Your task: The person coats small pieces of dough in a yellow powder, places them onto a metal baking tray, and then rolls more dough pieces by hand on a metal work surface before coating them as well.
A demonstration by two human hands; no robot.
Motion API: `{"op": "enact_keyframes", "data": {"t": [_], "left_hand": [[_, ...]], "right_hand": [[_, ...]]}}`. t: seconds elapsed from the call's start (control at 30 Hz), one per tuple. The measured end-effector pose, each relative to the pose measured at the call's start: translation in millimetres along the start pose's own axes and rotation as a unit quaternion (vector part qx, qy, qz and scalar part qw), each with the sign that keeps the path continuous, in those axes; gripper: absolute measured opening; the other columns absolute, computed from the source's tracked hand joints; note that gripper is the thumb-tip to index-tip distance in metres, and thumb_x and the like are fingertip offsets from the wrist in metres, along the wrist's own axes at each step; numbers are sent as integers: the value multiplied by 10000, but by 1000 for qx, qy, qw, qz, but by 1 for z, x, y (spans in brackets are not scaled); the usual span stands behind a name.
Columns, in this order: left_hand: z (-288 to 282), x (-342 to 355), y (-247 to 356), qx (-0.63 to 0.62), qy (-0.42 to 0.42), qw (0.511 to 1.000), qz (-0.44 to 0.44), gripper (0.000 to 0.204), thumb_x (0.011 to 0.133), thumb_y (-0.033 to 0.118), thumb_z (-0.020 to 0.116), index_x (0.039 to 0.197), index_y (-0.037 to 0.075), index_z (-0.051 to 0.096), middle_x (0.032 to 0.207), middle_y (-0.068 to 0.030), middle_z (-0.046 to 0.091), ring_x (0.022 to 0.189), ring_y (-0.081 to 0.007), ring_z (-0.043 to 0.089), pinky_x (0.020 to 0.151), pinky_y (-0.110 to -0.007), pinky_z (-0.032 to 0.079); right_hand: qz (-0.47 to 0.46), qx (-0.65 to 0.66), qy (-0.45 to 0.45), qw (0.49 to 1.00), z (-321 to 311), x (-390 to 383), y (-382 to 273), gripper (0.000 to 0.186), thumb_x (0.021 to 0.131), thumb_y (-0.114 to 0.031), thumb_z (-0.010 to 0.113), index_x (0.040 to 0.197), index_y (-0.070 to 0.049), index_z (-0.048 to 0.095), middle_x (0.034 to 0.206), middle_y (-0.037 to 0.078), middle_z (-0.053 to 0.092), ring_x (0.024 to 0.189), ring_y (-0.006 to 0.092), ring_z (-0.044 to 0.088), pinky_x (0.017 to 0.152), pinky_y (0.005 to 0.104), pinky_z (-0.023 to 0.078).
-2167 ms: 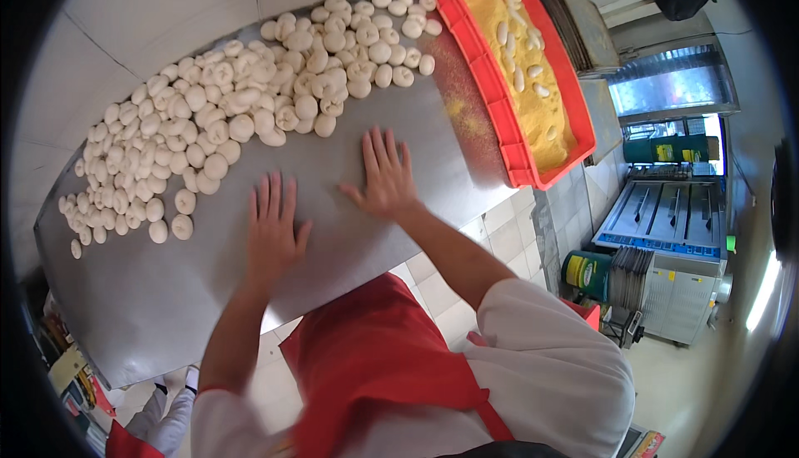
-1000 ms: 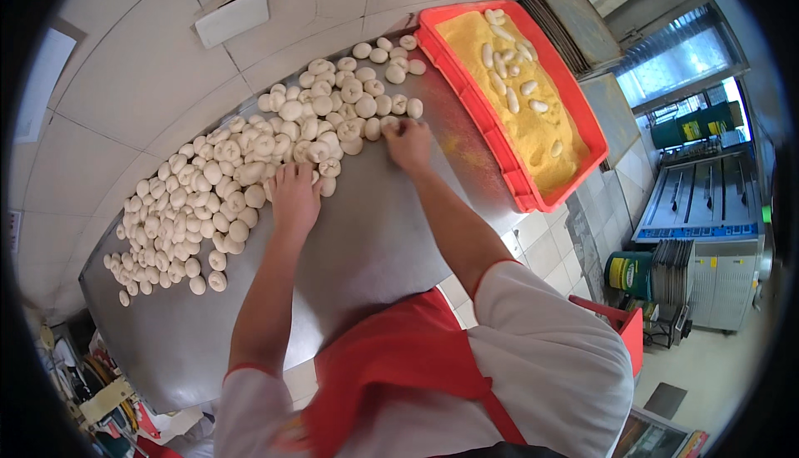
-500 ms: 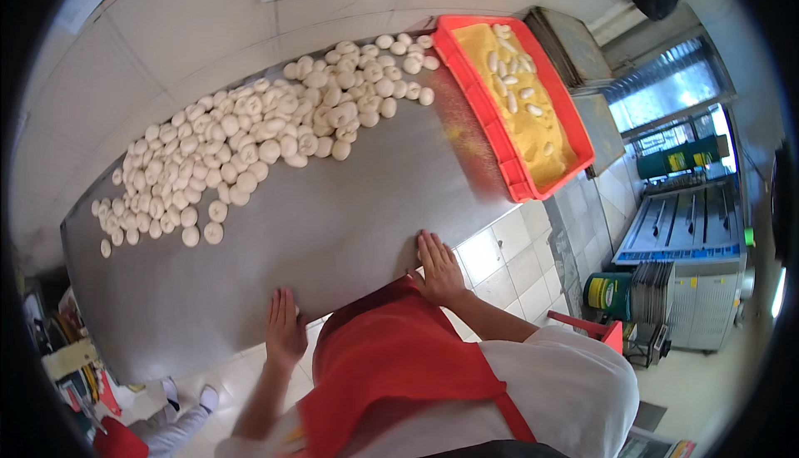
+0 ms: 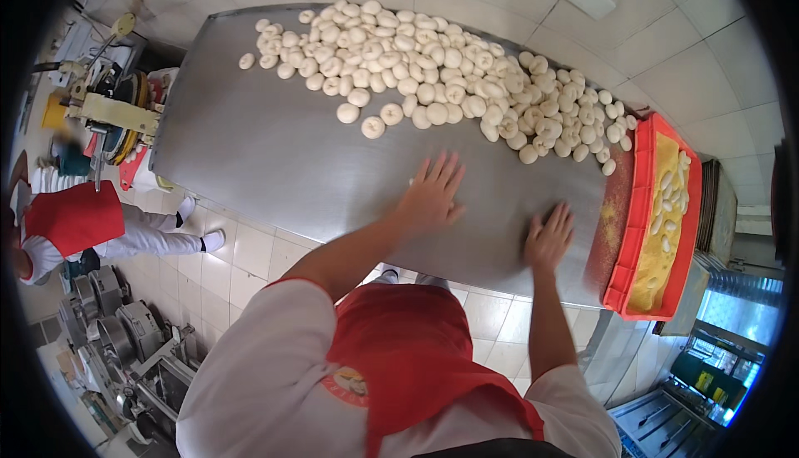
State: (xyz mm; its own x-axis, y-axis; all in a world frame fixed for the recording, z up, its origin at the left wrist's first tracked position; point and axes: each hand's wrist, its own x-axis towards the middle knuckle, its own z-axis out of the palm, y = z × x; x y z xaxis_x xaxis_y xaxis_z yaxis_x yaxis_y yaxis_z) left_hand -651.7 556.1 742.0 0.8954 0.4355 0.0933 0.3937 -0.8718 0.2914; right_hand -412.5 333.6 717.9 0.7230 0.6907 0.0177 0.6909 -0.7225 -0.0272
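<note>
My left hand (image 4: 431, 194) lies over the grey metal tabletop (image 4: 275, 154), fingers spread and stretched out, slightly blurred. A tiny pale speck shows at its left edge; whether anything lies under the palm is hidden. Closer to the right end, my right hand (image 4: 549, 237) is flat with its fingers extended, and nothing shows in it. Beyond both hands a large heap of round white dough pieces (image 4: 433, 67) spreads along the table's wall side. Several have dimpled or swirled tops. The closest ones sit just beyond my left fingertips.
A red plastic crate (image 4: 617, 296) stands at the table's right end, holding yellow crumbs (image 4: 663, 246) and several white oval dough pieces (image 4: 668, 196). Dark stacked trays (image 4: 720, 208) are beside it. At left are a person in a red apron (image 4: 75, 221) and metal machinery (image 4: 137, 333).
My view has turned, bringing the person and machinery at left into sight. My left hand has moved from the table's near edge farther in, toward the dough. My right hand also lies farther onto the table.
</note>
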Motion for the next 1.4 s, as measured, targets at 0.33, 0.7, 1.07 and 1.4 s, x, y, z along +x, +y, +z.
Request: {"op": "enact_keyframes", "data": {"t": [0.33,0.7,1.07,1.4], "left_hand": [[-43,-28,71,-310,-19,951,-2,414,939,266,736,1264,26,650,1188,-186,694,1121,-384,662,973,-483,530],[-77,24,-120,23,109,971,-214,476,828,257,846,1183,27,628,1129,-182,651,1045,-398,649,903,-481,526],[-81,-43,-110,-515,166,796,-270,198,907,200,758,1071,89,740,980,-71,724,927,-170,674,818,-365,548],[31,-177,-30,-101,47,993,27,536,1006,209,585,1476,-37,508,1546,-231,483,1482,-385,420,1257,-476,306]], "right_hand": [[235,640,-108,724,-16,-106,-31,392,1075,-327,554,1343,-41,554,1232,153,651,1134,302,623,974,438,502],[155,827,43,539,-49,105,11,516,1002,-367,657,1354,-11,532,1121,156,702,1064,318,677,967,388,521],[5,609,-109,786,-80,46,-64,410,966,-176,708,1305,28,603,1136,158,718,1029,281,701,914,367,549],[-210,185,-50,959,52,-137,46,621,1067,-208,473,1606,50,302,1677,271,294,1561,470,259,1271,546,248]]}}
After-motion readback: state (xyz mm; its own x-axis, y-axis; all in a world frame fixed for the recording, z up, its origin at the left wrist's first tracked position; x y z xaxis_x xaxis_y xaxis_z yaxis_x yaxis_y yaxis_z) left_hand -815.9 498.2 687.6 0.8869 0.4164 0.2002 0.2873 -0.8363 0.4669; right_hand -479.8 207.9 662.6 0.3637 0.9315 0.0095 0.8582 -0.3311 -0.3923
